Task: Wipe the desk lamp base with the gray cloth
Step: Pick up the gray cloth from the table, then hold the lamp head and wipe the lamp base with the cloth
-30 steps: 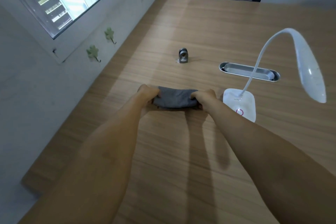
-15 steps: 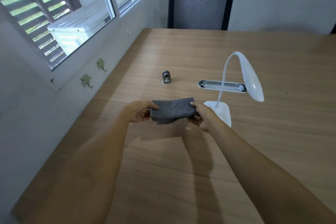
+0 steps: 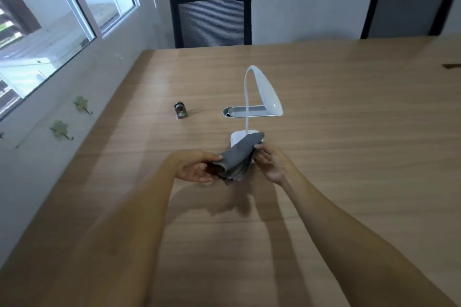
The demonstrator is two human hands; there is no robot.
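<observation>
A folded gray cloth (image 3: 238, 157) is held above the wooden table between both hands. My left hand (image 3: 195, 166) grips its lower left end, my right hand (image 3: 270, 163) pinches its right edge. The cloth's upper corner covers most of the white desk lamp base (image 3: 235, 136), of which only the left rim shows. The lamp's thin white neck rises from the base to the oval lamp head (image 3: 269, 96), which points down to the right.
A small metal fitting (image 3: 180, 110) stands on the table (image 3: 349, 144) left of a silver cable slot (image 3: 237, 111). Two black mesh chairs (image 3: 212, 21) (image 3: 409, 11) stand at the far edge. A wall with windows runs along the left.
The cloth was lifted off the table, turned on a slant, and carried right in front of the lamp base. The view has tilted up, showing more of the room.
</observation>
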